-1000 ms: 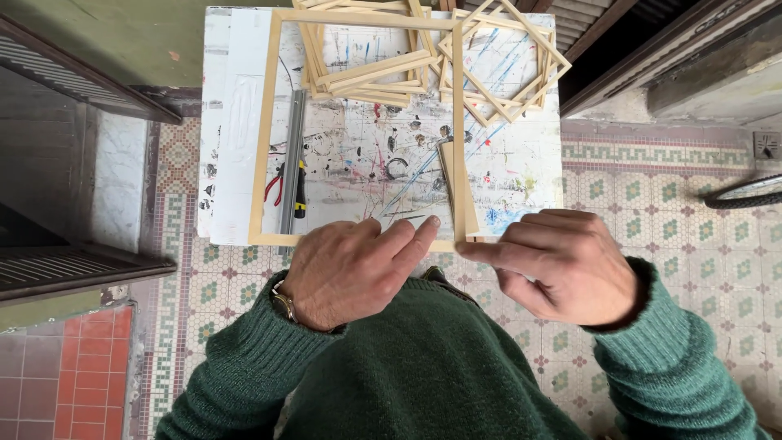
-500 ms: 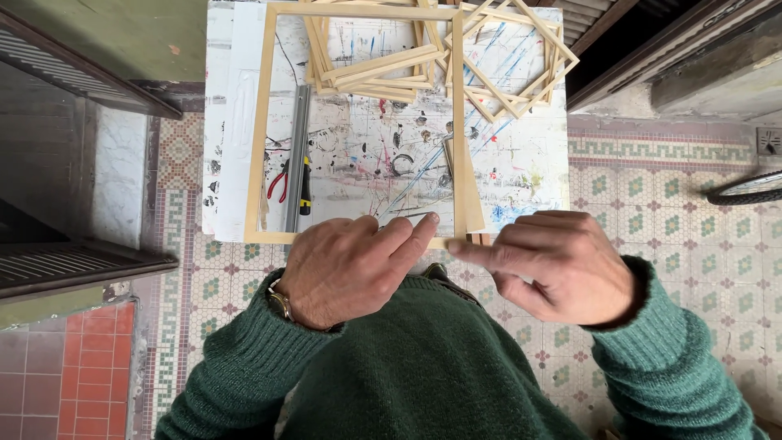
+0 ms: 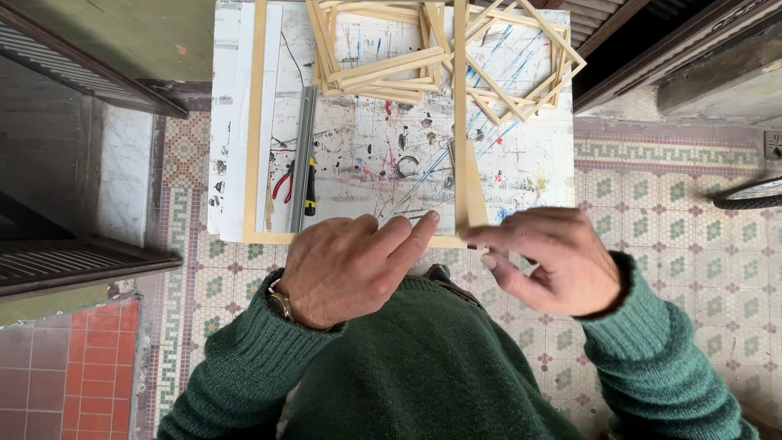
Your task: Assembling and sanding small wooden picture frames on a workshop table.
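A large pale wooden frame (image 3: 254,122) lies on a paint-splattered white table (image 3: 383,163); its near rail runs along the table's front edge. My left hand (image 3: 350,265), with a wristwatch (image 3: 279,300) on it, lies flat with fingers stretched onto the middle of that near rail. My right hand (image 3: 550,261) pinches the frame's near right corner, where the right rail (image 3: 461,122) meets the near rail. Both arms wear green sweater sleeves.
Two stacks of smaller wooden frames (image 3: 383,57) (image 3: 521,65) sit at the table's far side. Inside the big frame lie a metal ruler (image 3: 302,155), red-handled pliers (image 3: 283,183) and a yellow-black tool (image 3: 310,187). Patterned floor tiles surround the table; a wheel (image 3: 749,194) shows at right.
My right hand's fingers have shifted slightly at the frame's corner and look a little blurred. My left hand and the frame have stayed almost in place.
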